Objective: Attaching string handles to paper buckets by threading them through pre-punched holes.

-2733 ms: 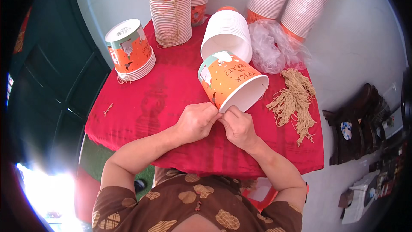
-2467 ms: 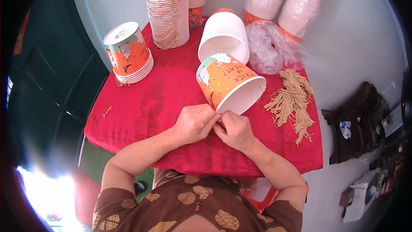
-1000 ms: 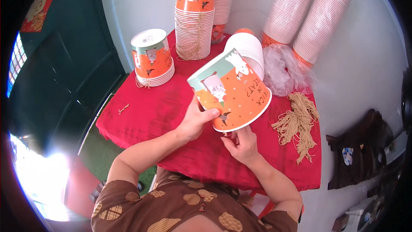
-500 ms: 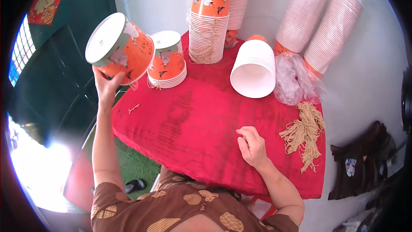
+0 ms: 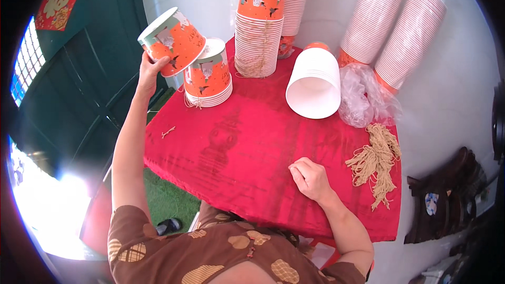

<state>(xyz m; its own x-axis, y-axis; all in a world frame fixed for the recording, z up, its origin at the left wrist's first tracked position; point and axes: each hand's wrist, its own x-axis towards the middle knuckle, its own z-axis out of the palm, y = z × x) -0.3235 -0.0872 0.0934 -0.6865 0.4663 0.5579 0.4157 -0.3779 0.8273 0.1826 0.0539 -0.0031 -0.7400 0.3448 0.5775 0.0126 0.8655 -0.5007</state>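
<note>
My left hand grips an orange paper bucket by its green-banded end. The bucket is held up and tilted, its open rim slanting down to the right over a short upside-down stack of matching buckets on the table. Thin string hangs at that stack's lower left. On the red cloth, my right hand rests with its fingers curled closed, and nothing shows in it. Nearest to it on the right lies a bundle of tan strings.
A red-covered table spans the middle. A taller bucket stack stands at the back. White nested buckets lie on their side beside a crumpled plastic bag. Tall wrapped stacks lean at the wall. A string scrap lies left.
My left hand has carried the bucket up and to the right, closer above the short stack. My right hand stays in about the same place, its fingers curled tighter.
</note>
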